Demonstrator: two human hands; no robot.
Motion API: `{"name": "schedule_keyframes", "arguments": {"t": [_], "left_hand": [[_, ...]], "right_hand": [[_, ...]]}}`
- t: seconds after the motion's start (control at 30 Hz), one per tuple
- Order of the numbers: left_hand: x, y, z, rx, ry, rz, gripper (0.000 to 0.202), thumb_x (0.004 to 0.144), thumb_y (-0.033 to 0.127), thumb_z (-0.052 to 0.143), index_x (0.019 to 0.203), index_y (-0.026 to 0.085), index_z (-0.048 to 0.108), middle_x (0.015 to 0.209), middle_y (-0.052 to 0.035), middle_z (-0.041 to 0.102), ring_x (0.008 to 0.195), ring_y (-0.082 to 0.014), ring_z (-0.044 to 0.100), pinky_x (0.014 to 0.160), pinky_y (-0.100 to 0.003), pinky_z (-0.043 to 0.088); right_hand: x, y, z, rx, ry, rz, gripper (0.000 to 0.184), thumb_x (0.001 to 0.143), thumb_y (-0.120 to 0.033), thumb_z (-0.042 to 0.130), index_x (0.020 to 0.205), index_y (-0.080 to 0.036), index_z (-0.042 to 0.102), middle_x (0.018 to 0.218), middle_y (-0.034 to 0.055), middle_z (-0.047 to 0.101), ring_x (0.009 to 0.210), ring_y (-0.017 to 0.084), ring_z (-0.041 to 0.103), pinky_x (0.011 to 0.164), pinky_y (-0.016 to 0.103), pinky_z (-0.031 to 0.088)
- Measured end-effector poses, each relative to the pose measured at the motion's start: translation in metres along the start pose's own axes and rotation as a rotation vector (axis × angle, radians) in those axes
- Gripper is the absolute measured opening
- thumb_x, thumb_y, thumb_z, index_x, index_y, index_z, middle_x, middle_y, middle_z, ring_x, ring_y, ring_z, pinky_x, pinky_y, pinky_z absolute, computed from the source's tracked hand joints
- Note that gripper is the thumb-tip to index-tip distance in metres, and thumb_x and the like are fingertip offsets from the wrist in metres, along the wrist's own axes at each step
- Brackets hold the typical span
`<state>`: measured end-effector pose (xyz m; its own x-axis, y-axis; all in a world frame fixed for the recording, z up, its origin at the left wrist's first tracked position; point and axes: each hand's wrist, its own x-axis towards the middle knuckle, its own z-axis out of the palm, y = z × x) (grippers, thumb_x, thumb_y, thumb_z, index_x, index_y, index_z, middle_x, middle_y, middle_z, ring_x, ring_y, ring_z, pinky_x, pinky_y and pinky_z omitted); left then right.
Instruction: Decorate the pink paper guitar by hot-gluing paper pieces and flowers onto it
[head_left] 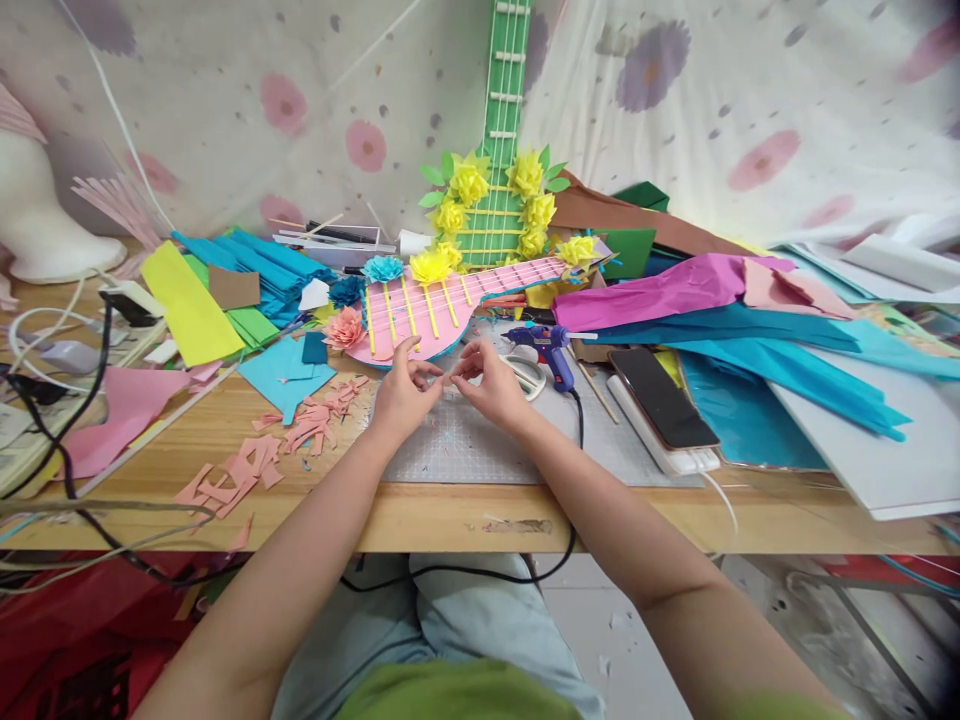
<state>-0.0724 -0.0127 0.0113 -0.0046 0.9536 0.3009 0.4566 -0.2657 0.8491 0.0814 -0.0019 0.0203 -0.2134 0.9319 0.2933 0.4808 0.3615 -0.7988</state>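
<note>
At frame centre, left hand point(405, 392) and right hand point(493, 388) nearly meet, fingers point(466, 364) pinched, contents unclear; pink guitar point(440, 326) edge just above, grey mat point(457, 457) open below.

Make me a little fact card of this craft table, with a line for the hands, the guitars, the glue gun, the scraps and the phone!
Left hand: fingertips pinched, close to the right hand's
Right hand: also pinched; anything held is too small to tell
Under the hands: grey cutting mat
Guitars: pink one lying just beyond the hands; green one upright behind it
Glue gun: purple, right of the hands
Scraps: pink paper, left
Phone: dark screen, right
</note>
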Motion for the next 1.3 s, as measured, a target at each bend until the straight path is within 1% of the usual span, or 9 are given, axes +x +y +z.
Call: {"name": "schedule_keyframes", "arguments": {"t": [0.1, 0.3, 0.53, 0.67, 0.77, 0.87, 1.0, 1.13, 1.3], "left_hand": [[0.001, -0.001, 0.000, -0.058, -0.021, -0.033, 0.064, 0.070, 0.020, 0.065, 0.128, 0.023, 0.038, 0.081, 0.0013, 0.068, 0.057, -0.0089, 0.055, 0.061, -0.022, 0.044], [0.001, 0.003, -0.004, 0.109, -0.019, 0.018, 0.061, 0.072, 0.019, 0.064, 0.128, 0.025, 0.040, 0.081, 0.0020, 0.069, 0.059, -0.0098, 0.056, 0.059, -0.022, 0.041], [-0.003, 0.009, -0.007, 0.252, -0.035, 0.093, 0.057, 0.073, 0.019, 0.063, 0.126, 0.026, 0.043, 0.084, 0.0028, 0.070, 0.062, -0.0109, 0.059, 0.060, -0.023, 0.041], [0.013, 0.005, -0.035, 0.286, 0.169, 0.170, 0.054, 0.073, 0.020, 0.061, 0.124, 0.023, 0.043, 0.103, -0.0030, 0.066, 0.076, -0.0137, 0.061, 0.070, -0.026, 0.046], [0.035, -0.007, -0.067, 0.444, 0.349, 0.198, 0.063, 0.064, 0.020, 0.066, 0.124, 0.019, 0.045, 0.121, -0.0118, 0.054, 0.113, -0.0261, 0.050, 0.098, -0.039, 0.038], [0.051, -0.020, -0.087, 0.578, 0.297, 0.163, 0.077, 0.061, 0.023, 0.069, 0.131, 0.018, 0.038, 0.135, -0.0162, 0.039, 0.130, -0.0340, 0.032, 0.108, -0.050, 0.024], [0.061, -0.030, -0.087, 0.667, 0.232, 0.119, 0.081, 0.063, 0.026, 0.067, 0.135, 0.019, 0.033, 0.138, -0.0179, 0.034, 0.132, -0.0360, 0.028, 0.108, -0.053, 0.021], [0.070, -0.032, -0.081, 0.700, 0.212, 0.117, 0.077, 0.065, 0.023, 0.064, 0.135, 0.016, 0.034, 0.137, -0.0195, 0.037, 0.131, -0.0358, 0.030, 0.108, -0.052, 0.022], [0.080, -0.042, -0.086, 0.646, 0.251, 0.118, 0.069, 0.068, 0.021, 0.060, 0.133, 0.018, 0.038, 0.133, -0.0173, 0.043, 0.128, -0.0339, 0.036, 0.106, -0.051, 0.026]], "right_hand": [[0.000, 0.003, 0.000, 0.095, -0.010, 0.015, 0.027, 0.072, -0.026, 0.057, 0.093, -0.024, 0.039, 0.077, -0.0014, 0.064, 0.068, 0.014, 0.061, 0.072, 0.031, 0.049], [-0.002, 0.000, -0.002, 0.035, -0.038, -0.004, 0.031, 0.072, -0.032, 0.061, 0.096, -0.023, 0.042, 0.083, 0.0011, 0.066, 0.077, 0.016, 0.063, 0.077, 0.033, 0.048], [0.002, -0.004, 0.000, 0.015, -0.056, -0.008, 0.026, 0.072, -0.023, 0.057, 0.094, -0.023, 0.044, 0.078, -0.0011, 0.066, 0.070, 0.015, 0.063, 0.072, 0.031, 0.048], [0.011, -0.010, -0.006, 0.058, 0.020, 0.079, 0.026, 0.070, -0.026, 0.060, 0.089, -0.024, 0.043, 0.073, -0.0024, 0.064, 0.066, 0.015, 0.062, 0.068, 0.031, 0.047], [0.025, -0.017, -0.006, 0.187, 0.092, 0.160, 0.030, 0.066, -0.028, 0.064, 0.087, -0.024, 0.043, 0.070, -0.0042, 0.063, 0.067, 0.015, 0.062, 0.068, 0.031, 0.048], [0.044, -0.025, 0.007, 0.365, 0.129, 0.240, 0.031, 0.064, -0.024, 0.064, 0.086, -0.023, 0.042, 0.067, -0.0062, 0.062, 0.067, 0.014, 0.064, 0.069, 0.030, 0.049], [0.068, -0.036, 0.037, 0.510, 0.135, 0.354, 0.032, 0.064, -0.017, 0.061, 0.085, -0.023, 0.038, 0.063, -0.0091, 0.058, 0.059, 0.013, 0.064, 0.063, 0.027, 0.049], [0.082, -0.043, 0.061, 0.421, 0.166, 0.385, 0.032, 0.065, -0.013, 0.058, 0.087, -0.024, 0.037, 0.062, -0.0099, 0.058, 0.063, 0.013, 0.065, 0.064, 0.027, 0.049], [0.092, -0.049, 0.074, 0.292, 0.162, 0.400, 0.033, 0.065, -0.013, 0.058, 0.087, -0.025, 0.036, 0.065, -0.0091, 0.059, 0.071, 0.015, 0.066, 0.070, 0.029, 0.049]]}}
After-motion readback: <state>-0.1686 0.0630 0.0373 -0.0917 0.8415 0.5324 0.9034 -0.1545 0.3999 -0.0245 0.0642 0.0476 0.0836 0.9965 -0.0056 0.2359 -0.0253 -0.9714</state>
